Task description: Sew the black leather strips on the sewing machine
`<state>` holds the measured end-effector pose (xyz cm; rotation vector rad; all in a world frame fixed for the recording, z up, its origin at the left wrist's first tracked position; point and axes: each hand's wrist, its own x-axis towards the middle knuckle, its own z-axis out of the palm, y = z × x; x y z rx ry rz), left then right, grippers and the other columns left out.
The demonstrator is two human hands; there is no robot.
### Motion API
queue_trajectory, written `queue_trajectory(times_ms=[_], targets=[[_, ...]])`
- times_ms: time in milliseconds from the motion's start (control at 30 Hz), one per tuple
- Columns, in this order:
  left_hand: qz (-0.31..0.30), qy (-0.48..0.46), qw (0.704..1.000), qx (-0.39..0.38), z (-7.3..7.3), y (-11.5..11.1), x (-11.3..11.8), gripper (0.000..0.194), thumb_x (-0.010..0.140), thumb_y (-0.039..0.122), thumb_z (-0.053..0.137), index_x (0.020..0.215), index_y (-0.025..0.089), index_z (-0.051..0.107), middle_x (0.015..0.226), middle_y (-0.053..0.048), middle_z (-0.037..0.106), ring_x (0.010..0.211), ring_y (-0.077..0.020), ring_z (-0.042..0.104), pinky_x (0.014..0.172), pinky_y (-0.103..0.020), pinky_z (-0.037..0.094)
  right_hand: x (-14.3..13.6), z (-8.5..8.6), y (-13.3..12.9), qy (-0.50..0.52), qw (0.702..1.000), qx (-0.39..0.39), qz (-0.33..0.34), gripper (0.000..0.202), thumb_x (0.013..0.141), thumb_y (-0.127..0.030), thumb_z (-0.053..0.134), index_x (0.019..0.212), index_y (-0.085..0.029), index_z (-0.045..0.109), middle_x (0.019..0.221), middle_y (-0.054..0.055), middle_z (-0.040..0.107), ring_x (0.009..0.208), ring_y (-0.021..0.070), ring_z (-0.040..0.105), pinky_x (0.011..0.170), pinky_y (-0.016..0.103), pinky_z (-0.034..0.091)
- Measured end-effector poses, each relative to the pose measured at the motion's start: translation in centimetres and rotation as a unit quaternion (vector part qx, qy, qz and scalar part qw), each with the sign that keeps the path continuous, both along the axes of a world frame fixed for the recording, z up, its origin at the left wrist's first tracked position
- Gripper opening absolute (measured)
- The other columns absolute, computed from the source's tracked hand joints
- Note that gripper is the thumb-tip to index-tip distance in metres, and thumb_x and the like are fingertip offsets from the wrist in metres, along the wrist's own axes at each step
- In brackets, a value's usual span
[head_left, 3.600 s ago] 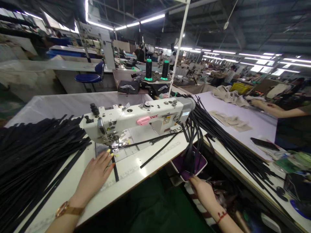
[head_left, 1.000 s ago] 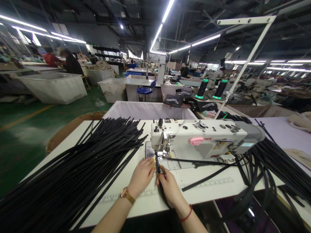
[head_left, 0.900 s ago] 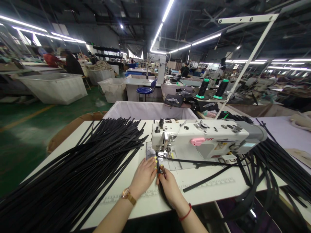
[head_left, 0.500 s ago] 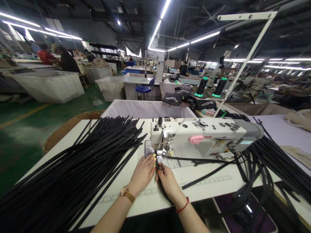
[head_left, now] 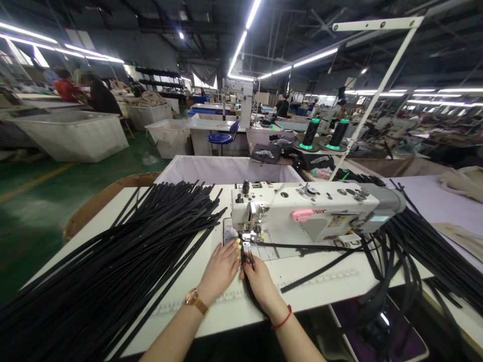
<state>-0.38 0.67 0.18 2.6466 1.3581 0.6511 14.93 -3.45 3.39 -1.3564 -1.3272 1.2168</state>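
A narrow black strap [head_left: 252, 297] runs from the table's front edge up under the presser foot [head_left: 247, 236] of a white sewing machine [head_left: 302, 206]. My left hand [head_left: 221, 266] lies flat beside it, fingers stretched, their tips touching the strap's left side just before the foot. My right hand [head_left: 260, 284] is closed around the strap, thumb on top. Small dark pointed snips [head_left: 251, 258] stick out of that same hand; their handles are hidden in the palm. Another black strap [head_left: 302, 246] extends rightward from the foot area.
A large heap of black straps [head_left: 113, 251] covers the table's left side. More straps [head_left: 396, 261] hang over the right edge. A ruler strip [head_left: 320, 278] lies along the table front. Two black thread cones [head_left: 311, 134] stand behind the machine, near a white thread stand [head_left: 377, 95].
Both hands keep almost the same pose at the presser foot. The whole view has shifted slightly; no clear movement of the strap shows.
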Motion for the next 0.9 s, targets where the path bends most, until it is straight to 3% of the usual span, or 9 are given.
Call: queue_trajectory(times_ms=[300, 500, 600, 733, 900], targets=[[0.003, 0.009, 1.0, -0.006, 0.1, 0.0, 0.1, 0.039, 0.093, 0.02, 0.043, 0.131, 0.019, 0.051, 0.14, -0.007, 0.051, 0.133, -0.0253, 0.041, 0.111, -0.051, 0.03, 0.1, -0.1, 0.0, -0.004, 1.0, -0.006, -0.006, 0.016, 0.08, -0.017, 0.042, 0.085, -0.017, 0.058, 0.061, -0.002, 0.059, 0.06, 0.0148, 0.053, 0.062, 0.026, 0.04], [0.008, 0.01, 1.0, -0.003, -0.1, 0.1, 0.2, 0.041, 0.092, 0.02, 0.044, 0.132, 0.018, 0.05, 0.142, -0.009, 0.049, 0.134, -0.0251, 0.04, 0.111, -0.05, 0.03, 0.4, 0.1, -1.4, 0.011, 1.0, -0.019, -0.01, 0.032, 0.085, -0.02, 0.042, 0.111, -0.015, 0.059, 0.054, -0.002, 0.063, 0.057, 0.0156, 0.055, 0.064, 0.027, 0.042], [0.009, 0.011, 1.0, -0.001, 0.0, 0.1, 0.3, 0.04, 0.093, 0.021, 0.043, 0.133, 0.019, 0.049, 0.142, -0.009, 0.049, 0.134, -0.0252, 0.04, 0.111, -0.05, 0.03, 0.5, 0.4, -3.0, 0.042, 0.999, -0.032, 0.004, 0.038, 0.088, -0.022, 0.042, 0.123, -0.013, 0.054, 0.054, -0.003, 0.064, 0.058, 0.0161, 0.059, 0.067, 0.027, 0.044], [0.009, 0.005, 1.0, 0.003, 0.1, -0.1, 0.5, 0.04, 0.094, 0.021, 0.042, 0.133, 0.019, 0.05, 0.142, -0.009, 0.049, 0.134, -0.0252, 0.04, 0.111, -0.05, 0.03, 0.8, 1.3, -6.1, 0.066, 0.996, -0.03, 0.043, 0.038, 0.091, -0.027, 0.042, 0.125, -0.015, 0.053, 0.051, -0.005, 0.061, 0.052, 0.014, 0.057, 0.065, 0.026, 0.046], [0.006, 0.013, 1.0, -0.003, 0.2, -0.3, 0.4, 0.039, 0.095, 0.022, 0.042, 0.132, 0.017, 0.05, 0.141, -0.009, 0.049, 0.133, -0.0266, 0.041, 0.111, -0.052, 0.03, 1.9, 0.8, -11.1, -0.075, 0.988, -0.072, 0.118, 0.035, 0.09, -0.033, 0.044, 0.117, -0.02, 0.062, 0.056, 0.0, 0.066, 0.055, 0.0173, 0.064, 0.062, 0.027, 0.048]])
